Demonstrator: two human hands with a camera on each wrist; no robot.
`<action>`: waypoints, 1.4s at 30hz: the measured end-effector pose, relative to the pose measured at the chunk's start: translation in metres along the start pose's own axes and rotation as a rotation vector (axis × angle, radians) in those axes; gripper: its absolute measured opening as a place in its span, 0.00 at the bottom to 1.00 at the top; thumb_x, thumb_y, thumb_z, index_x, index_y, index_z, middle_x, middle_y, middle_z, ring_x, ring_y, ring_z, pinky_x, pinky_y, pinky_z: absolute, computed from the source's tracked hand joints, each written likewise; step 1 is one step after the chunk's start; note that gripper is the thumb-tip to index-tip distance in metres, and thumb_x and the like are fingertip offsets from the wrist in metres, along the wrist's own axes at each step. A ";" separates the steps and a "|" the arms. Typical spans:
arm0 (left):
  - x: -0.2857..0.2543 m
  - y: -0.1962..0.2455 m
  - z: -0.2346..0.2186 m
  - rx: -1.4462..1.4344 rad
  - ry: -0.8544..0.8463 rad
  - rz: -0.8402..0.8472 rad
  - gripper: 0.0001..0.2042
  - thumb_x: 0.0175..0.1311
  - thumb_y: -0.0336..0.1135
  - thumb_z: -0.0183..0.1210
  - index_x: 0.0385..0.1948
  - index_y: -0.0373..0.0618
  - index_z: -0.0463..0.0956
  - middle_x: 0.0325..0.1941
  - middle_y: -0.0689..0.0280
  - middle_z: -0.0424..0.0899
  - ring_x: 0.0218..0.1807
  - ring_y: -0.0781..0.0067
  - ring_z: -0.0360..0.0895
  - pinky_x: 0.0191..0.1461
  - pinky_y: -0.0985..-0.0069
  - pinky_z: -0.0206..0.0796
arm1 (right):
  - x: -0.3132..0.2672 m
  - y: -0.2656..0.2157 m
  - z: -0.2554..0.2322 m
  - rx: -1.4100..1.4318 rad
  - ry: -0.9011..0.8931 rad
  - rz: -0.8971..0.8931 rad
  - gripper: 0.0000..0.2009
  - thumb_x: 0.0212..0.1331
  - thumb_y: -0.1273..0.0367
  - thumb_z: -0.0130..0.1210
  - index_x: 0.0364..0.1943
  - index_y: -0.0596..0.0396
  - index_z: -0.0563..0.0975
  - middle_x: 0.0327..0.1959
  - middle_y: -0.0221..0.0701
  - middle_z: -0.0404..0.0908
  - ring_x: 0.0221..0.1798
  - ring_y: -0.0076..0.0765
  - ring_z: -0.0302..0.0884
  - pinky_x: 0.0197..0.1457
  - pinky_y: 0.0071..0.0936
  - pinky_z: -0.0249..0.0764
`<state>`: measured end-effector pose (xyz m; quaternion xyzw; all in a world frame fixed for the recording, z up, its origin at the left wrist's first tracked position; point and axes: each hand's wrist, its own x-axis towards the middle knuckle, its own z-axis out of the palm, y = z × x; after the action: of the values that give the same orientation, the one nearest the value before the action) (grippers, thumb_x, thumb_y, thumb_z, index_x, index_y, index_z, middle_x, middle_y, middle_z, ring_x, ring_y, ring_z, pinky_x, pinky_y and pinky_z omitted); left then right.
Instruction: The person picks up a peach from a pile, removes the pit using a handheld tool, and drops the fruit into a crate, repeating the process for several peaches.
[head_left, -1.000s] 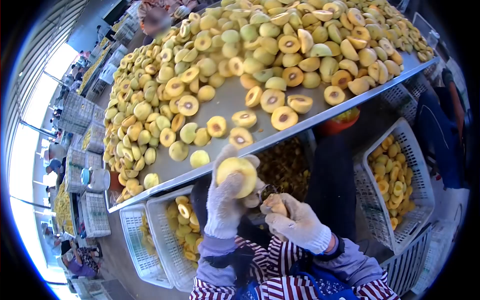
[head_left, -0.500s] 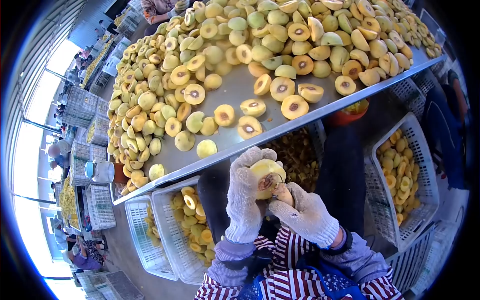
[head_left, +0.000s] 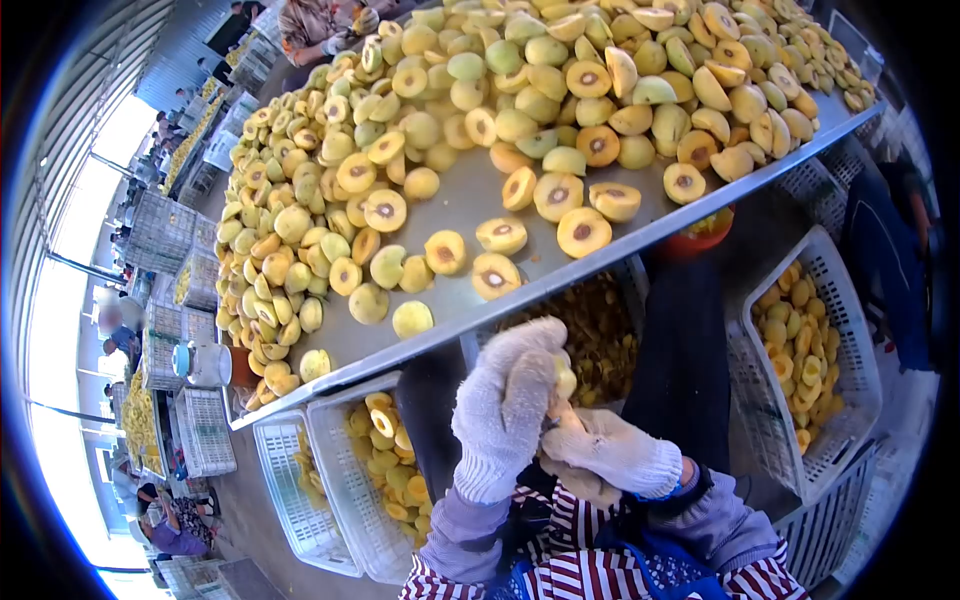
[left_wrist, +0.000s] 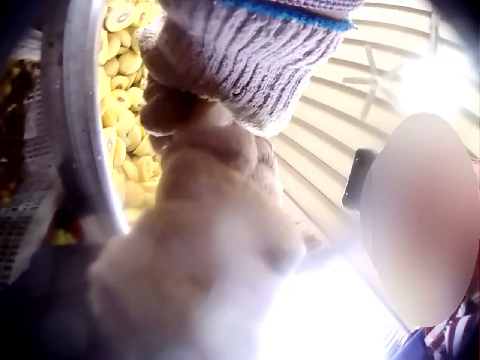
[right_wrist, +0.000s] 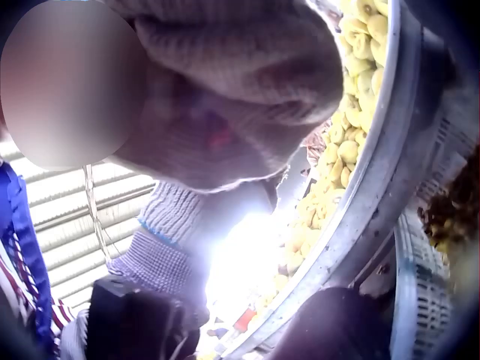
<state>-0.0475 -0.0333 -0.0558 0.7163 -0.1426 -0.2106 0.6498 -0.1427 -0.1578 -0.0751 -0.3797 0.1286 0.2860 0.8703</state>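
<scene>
My gloved left hand (head_left: 505, 405) holds a yellow peach half (head_left: 566, 378), mostly hidden behind its fingers. Just beside it, the gloved right hand (head_left: 618, 455) grips a small tool with a short light-brown handle (head_left: 565, 412). The tool's tip is up against the fruit, hidden by the hands. Both hands meet in front of the table edge, above the lap. In the left wrist view a blurred glove (left_wrist: 202, 247) fills the middle; in the right wrist view a glove (right_wrist: 247, 90) covers the top.
Halved peaches, many with brown pits, cover much of the metal table (head_left: 450, 205), whose raised rim slants across. Below it sits a bin of brown scraps (head_left: 600, 315). Crates of peach halves stand left (head_left: 330, 450) and right (head_left: 860, 390). Another person (head_left: 320, 25) sits across the table.
The tool and peach half, apart at first, have come together. The left hand has turned so its back now covers most of the fruit, and the right hand has rolled over.
</scene>
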 end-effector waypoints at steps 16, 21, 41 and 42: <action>0.003 0.007 -0.006 -0.006 -0.002 -0.047 0.13 0.68 0.34 0.59 0.49 0.37 0.78 0.40 0.62 0.85 0.38 0.79 0.81 0.44 0.81 0.74 | 0.006 0.008 -0.005 0.156 -0.074 0.020 0.21 0.76 0.54 0.35 0.38 0.56 0.74 0.10 0.23 0.63 0.08 0.22 0.57 0.11 0.23 0.55; 0.009 -0.003 -0.007 0.405 0.001 0.311 0.11 0.67 0.31 0.61 0.48 0.38 0.79 0.46 0.60 0.85 0.39 0.77 0.83 0.42 0.80 0.76 | 0.006 0.007 -0.006 0.270 -0.110 0.066 0.25 0.76 0.49 0.34 0.34 0.56 0.73 0.08 0.22 0.61 0.07 0.22 0.55 0.10 0.21 0.54; 0.018 0.010 -0.005 -0.108 -0.285 -0.047 0.24 0.68 0.50 0.60 0.49 0.34 0.77 0.44 0.56 0.84 0.37 0.67 0.84 0.41 0.78 0.77 | -0.001 0.006 -0.013 0.372 -0.312 -0.039 0.27 0.75 0.48 0.37 0.26 0.56 0.71 0.06 0.23 0.64 0.06 0.19 0.55 0.09 0.18 0.56; 0.017 0.010 -0.004 -0.206 -0.271 -0.081 0.25 0.67 0.51 0.60 0.49 0.34 0.77 0.45 0.55 0.84 0.38 0.66 0.85 0.42 0.77 0.77 | -0.002 0.003 -0.010 0.248 -0.252 -0.029 0.29 0.74 0.46 0.37 0.26 0.57 0.71 0.06 0.24 0.63 0.06 0.20 0.55 0.09 0.19 0.56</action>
<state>-0.0302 -0.0391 -0.0480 0.6163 -0.1775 -0.3448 0.6854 -0.1466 -0.1642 -0.0831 -0.2326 0.0474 0.3005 0.9238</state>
